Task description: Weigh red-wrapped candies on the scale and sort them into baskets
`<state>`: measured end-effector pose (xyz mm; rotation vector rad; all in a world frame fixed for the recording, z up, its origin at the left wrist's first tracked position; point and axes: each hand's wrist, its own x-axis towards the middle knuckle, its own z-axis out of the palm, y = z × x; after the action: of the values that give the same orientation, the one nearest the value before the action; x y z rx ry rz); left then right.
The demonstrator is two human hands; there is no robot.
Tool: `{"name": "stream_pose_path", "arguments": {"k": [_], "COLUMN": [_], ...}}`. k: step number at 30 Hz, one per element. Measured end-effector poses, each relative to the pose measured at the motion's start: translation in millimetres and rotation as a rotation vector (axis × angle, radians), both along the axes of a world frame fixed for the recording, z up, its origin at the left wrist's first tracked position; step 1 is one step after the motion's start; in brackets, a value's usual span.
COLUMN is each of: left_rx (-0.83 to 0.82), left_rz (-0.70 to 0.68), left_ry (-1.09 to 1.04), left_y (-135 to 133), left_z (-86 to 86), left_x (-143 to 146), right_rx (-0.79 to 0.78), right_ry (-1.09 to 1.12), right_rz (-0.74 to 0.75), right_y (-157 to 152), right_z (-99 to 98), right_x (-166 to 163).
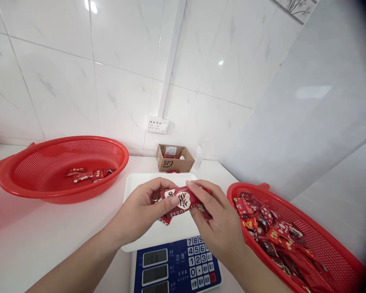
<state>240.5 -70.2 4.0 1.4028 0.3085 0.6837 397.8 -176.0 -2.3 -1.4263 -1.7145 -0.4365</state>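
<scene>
Several red candy packets [183, 202] are held together between my two hands, above the white pan [183, 232] of a digital scale. The front packet carries a white patch with dark characters and the letters "SUGAR", upside down. My left hand [143, 207] is closed on the left end, its thumb pressed across the front. Closed round the right end, my right hand [218, 215] has its fingers over the top, and more red wrapper shows beneath them. My palms and fingers hide part of the bundle, so its exact make-up cannot be told. The scale's blue keypad panel [178, 268] lies below the hands.
A red basket [110, 146] at left holds a few packets; another red basket [332, 244] at right is heaped with them. Behind the scale stands a small cardboard box [177, 165] with items inside. A tiled wall with a socket [157, 125] closes off the back.
</scene>
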Motion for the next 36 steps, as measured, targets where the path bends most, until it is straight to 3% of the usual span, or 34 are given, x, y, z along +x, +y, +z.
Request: {"name": "stream_pose_path", "arguments": {"k": [6, 9, 12, 16, 25, 36], "left_rx": [0.000, 0.010, 0.033, 0.082, 0.126, 0.172], "left_rz": [0.061, 0.060, 0.058, 0.055, -0.123, -0.003], "left_ry": [-0.105, -0.127, -0.111, -0.075, 0.037, -0.016], "left_y": [2.2, 1.2, 0.2, -1.1, 0.6, -3.1], "left_z": [-2.4, -3.6, -4.0, -3.3, -4.3, -7.8], "left_x": [-0.7, 0.2, 1.5, 2.5, 2.8, 4.7], "right_rx": [-0.357, -0.485, -0.493, -0.508, -0.488, -0.506], "right_ry": [0.703, 0.847, 0.857, 0.817, 0.572, 0.586], "right_rz": [0.040, 0.153, 0.214, 0.187, 0.174, 0.147], "right_y": [-3.2, -5.0, -5.5, -4.4, -3.1, -3.9], "right_z": [14.1, 16.6, 14.6, 14.0, 19.7, 14.7], "right_x": [-3.4, -4.3, -4.7, -5.3, -5.8, -10.5]}}
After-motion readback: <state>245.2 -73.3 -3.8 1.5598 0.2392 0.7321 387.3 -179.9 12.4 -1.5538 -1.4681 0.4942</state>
